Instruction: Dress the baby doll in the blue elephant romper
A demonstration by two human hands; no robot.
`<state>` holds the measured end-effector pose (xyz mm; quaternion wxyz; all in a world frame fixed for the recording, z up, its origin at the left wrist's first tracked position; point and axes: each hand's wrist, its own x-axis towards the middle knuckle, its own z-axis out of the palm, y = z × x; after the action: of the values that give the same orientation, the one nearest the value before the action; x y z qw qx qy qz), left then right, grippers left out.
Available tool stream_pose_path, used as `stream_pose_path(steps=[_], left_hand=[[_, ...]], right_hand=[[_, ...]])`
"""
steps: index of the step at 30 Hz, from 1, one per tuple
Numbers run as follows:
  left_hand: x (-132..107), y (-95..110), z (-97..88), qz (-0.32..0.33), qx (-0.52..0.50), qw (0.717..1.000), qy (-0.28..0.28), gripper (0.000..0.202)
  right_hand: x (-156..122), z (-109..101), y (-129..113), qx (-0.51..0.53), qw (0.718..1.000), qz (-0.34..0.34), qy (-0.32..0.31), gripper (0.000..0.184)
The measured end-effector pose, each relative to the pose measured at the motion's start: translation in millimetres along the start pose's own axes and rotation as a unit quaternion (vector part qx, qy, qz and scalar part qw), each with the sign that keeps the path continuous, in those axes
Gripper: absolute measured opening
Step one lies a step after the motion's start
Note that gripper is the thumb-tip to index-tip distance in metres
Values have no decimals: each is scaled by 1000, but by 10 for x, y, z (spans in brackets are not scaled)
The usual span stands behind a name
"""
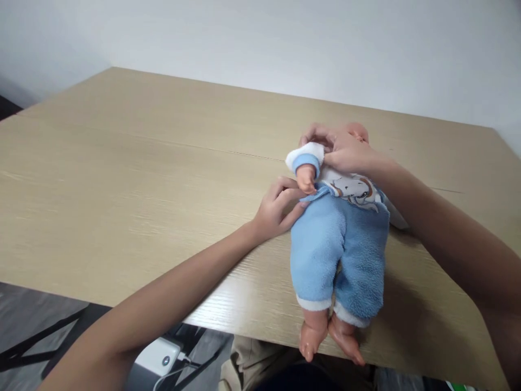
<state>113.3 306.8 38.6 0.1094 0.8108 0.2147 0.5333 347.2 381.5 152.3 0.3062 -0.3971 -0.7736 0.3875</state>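
Note:
A baby doll [340, 239] lies on its back on the wooden table [142, 163], feet hanging over the near edge. It wears fluffy blue trousers [325, 255] and a white printed top with a blue-and-white cuff [306, 157]. My left hand [279, 209] pinches the waistband of the trousers beside the doll's small hand [306, 178]. My right hand [344, 149] is closed on the top near the doll's shoulder, covering most of its head [358, 130].
A pale wall runs behind the table. Below the near table edge I see a white device with a cable [160, 355], dark chair or table legs [40, 336] and my lap in beige cloth [260, 364].

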Motion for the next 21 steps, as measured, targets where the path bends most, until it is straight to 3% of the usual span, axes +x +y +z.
stream_pose_path(steps=[4, 7, 10, 15, 21], left_hand=[[-21, -41, 13, 57, 43, 995, 66, 18], [-31, -55, 69, 40, -2, 995, 87, 17], [-43, -72, 147, -57, -88, 987, 125, 18], [13, -111, 195, -230, -167, 949, 137, 33], [93, -161, 220, -344, -270, 892, 113, 53]], right_hand=[[-103, -2, 6, -18, 1000, -7, -3, 22], [-144, 51, -38, -74, 997, -30, -1, 22], [-179, 92, -75, -129, 990, -55, 10, 24], [-290, 139, -137, -178, 982, -64, -13, 27], [-568, 215, -257, -183, 978, 56, 87, 33]])
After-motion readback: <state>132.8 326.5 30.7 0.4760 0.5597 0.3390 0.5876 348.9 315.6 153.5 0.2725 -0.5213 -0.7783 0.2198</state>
